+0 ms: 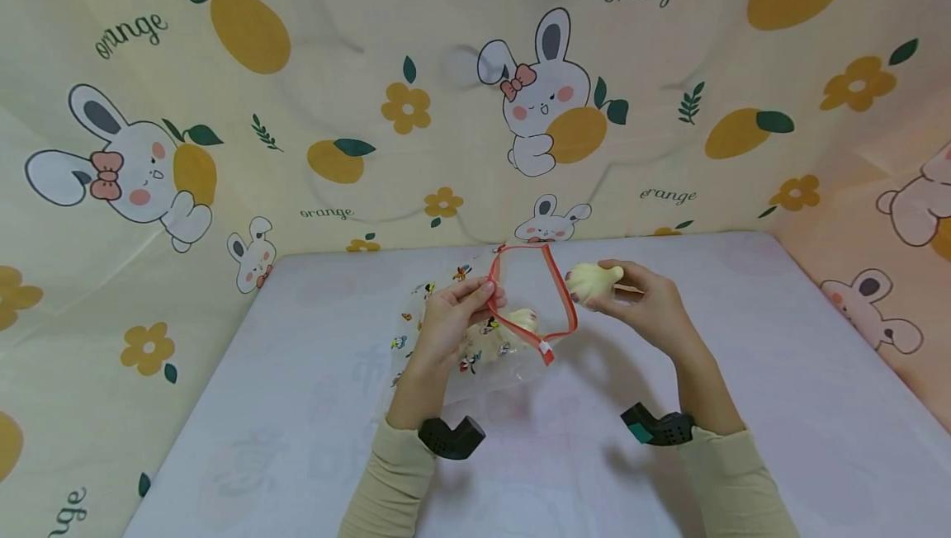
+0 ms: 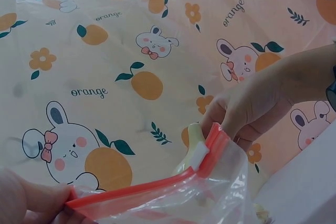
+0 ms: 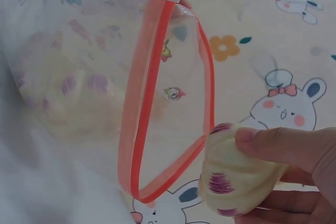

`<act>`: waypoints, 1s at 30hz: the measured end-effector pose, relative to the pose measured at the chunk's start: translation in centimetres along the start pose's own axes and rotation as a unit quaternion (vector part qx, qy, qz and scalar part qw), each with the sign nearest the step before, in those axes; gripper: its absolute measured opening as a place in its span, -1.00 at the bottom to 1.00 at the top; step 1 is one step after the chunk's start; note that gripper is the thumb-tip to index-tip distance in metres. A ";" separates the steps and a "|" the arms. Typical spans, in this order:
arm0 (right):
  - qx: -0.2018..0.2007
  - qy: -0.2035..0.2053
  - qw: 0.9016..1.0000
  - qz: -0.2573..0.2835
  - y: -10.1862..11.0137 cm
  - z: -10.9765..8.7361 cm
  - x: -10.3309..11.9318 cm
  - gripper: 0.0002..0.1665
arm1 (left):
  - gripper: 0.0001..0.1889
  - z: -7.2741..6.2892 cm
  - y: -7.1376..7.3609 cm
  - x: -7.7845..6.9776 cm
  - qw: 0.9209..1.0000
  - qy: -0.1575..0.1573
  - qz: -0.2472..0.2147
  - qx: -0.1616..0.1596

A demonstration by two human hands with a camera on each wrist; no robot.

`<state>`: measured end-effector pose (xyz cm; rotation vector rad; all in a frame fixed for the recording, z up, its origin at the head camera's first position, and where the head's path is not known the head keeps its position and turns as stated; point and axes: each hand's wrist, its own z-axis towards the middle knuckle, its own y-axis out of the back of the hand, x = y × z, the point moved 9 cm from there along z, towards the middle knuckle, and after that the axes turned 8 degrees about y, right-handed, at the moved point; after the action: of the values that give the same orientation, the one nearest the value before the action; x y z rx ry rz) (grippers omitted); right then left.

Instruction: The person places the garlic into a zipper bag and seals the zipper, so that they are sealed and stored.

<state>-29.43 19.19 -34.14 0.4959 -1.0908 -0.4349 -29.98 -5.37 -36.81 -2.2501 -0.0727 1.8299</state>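
Note:
A clear zip bag [image 1: 513, 370] with small cartoon prints and a red zip edge lies tilted over the table, its mouth spread wide. My left hand [image 1: 448, 319] pinches the red edge at the left of the mouth. In my right hand [image 1: 654, 307], thumb and fingers grip a pale garlic bulb [image 1: 592, 282] just right of the opening. Purple streaks mark this garlic bulb [image 3: 233, 177] in the right wrist view. More pale, purple-marked pieces [image 3: 68, 87] sit inside the bag, blurred by the plastic. A white slider [image 1: 546, 347] is at the near end of the zip.
The white table [image 1: 297, 406] spreads around the bag on every side. Behind it hangs a cream cloth [image 1: 446, 26] printed with rabbits and oranges, which also covers the sides. A black wrist camera [image 1: 451, 437] is strapped to the left wrist, another black camera [image 1: 660, 425] to the right.

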 end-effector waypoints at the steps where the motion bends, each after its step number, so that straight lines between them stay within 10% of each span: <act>1: 0.000 0.002 1.000 0.001 0.0 0.0 0.0 -0.36 | -0.66 0.0 0.0 0.0 1.000 0.001 0.000 -0.001; 30: 0.016 0.015 1.000 0.001 -0.8 0.2 0.1 -0.37 | -0.73 0.0 0.1 0.0 1.000 -0.004 -0.006 -0.006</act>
<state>-29.61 18.47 -34.46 0.5287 -1.0715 -0.4079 -29.99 -5.52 -36.79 -2.2454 -0.0984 1.8357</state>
